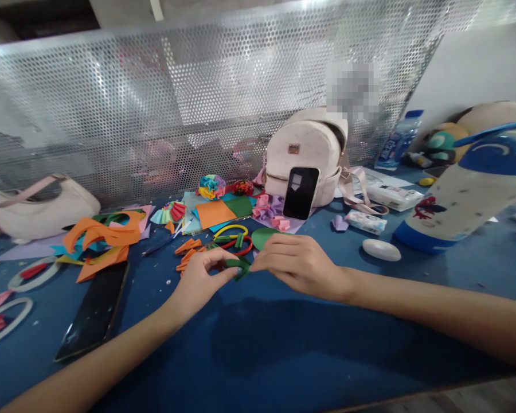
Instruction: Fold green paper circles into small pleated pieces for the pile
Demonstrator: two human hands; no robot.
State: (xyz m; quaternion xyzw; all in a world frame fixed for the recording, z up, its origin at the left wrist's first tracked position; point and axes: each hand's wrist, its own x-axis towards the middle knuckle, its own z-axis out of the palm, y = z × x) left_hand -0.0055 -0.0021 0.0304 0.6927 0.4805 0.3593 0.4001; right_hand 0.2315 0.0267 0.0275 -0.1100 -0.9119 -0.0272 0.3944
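Observation:
My left hand (204, 281) pinches a small strip of folded green paper (242, 268) between thumb and fingers, just above the blue table. Close on its right, my right hand (298, 264) has its fingers drawn together at the paper's edge; whether anything is between those fingertips I cannot make out. Behind my right hand lies a green paper disc (264, 236), partly covered. Scissors with yellow and red handles (231, 230) rest beyond the hands. Pleated orange paper pieces (190, 252) lie near my left fingers.
A phone (301, 193) leans on a pale backpack (303, 152) at the back. Orange paper scraps (107, 232) and a black phone (95, 310) lie at left. On the right stand a large water bottle (468, 195) and a white oval object (381, 250). Perforated metal screen (223, 86) behind.

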